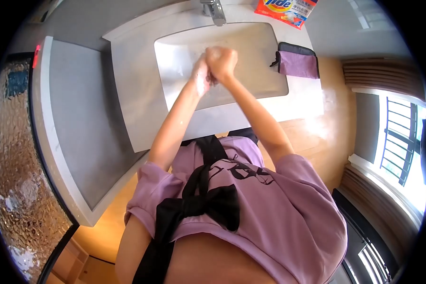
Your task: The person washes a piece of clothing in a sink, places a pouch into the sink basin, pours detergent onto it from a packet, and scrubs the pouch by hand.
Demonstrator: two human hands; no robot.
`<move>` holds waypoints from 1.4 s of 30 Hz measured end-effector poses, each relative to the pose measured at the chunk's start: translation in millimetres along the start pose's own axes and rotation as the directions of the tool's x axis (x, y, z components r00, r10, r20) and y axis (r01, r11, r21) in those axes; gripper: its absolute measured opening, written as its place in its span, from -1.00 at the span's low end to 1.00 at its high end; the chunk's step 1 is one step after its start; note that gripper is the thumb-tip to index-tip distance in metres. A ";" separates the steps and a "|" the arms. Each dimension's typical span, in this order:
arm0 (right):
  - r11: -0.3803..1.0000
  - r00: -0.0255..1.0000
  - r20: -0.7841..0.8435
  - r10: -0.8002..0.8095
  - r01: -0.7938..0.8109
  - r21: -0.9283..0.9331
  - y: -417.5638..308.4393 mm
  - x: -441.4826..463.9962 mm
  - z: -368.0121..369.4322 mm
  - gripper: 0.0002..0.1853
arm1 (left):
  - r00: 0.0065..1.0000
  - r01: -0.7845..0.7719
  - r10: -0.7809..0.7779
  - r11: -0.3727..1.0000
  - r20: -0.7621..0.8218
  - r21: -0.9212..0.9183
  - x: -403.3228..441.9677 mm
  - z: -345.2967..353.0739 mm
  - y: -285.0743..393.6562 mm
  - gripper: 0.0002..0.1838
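Both hands are pressed together over the washbasin (251, 66). My right hand (223, 61) is closed in a fist shape on top, wrapped over the fingers of my left hand (201, 75). White foam coats my left wrist, and a little shows on the right knuckles. The left fingers are mostly hidden beneath the right hand, and whether anything lies between the palms cannot be seen. Above the hands, at the back of the basin, is a chrome faucet (217, 13); no stream of water shows from it.
On the counter (137, 94), a folded purple cloth with black edging (298, 64) lies right of the basin. An orange Tide bag (286, 12) stands behind it. A grey ledge (75, 118) and textured glass panel (26, 165) are at left, a barred window (400, 137) at right.
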State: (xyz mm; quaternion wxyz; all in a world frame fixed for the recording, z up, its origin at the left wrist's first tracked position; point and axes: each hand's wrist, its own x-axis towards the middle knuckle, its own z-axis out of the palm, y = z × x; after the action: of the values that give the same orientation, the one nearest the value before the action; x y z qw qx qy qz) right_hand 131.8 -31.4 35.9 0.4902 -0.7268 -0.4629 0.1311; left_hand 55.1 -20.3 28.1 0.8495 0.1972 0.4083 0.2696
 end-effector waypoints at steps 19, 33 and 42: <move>0.689 0.717 0.669 0.198 -0.587 0.425 9.4 26.6 -46.4 -0.63 | 0.821 -0.543 0.424 0.375 0.381 0.752 -11.7 -47.4 11.3 -0.12; 0.629 0.910 0.232 0.345 -0.407 0.662 15.1 18.3 -42.8 -0.60 | 0.959 -0.170 0.211 0.962 0.189 -0.213 21.6 -84.6 -36.2 -0.42; 0.996 0.936 0.352 0.011 -0.041 0.080 -10.7 -19.7 -29.5 -0.62 | 0.980 -0.074 0.083 0.996 0.184 -0.054 -27.6 -7.4 -10.2 -0.54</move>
State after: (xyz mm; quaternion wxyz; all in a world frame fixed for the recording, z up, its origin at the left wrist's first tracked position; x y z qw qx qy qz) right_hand 134.3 -63.6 53.9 0.4290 -0.6758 -0.5272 0.2852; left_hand 37.8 -44.5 34.4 0.8770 0.2174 0.3128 0.2928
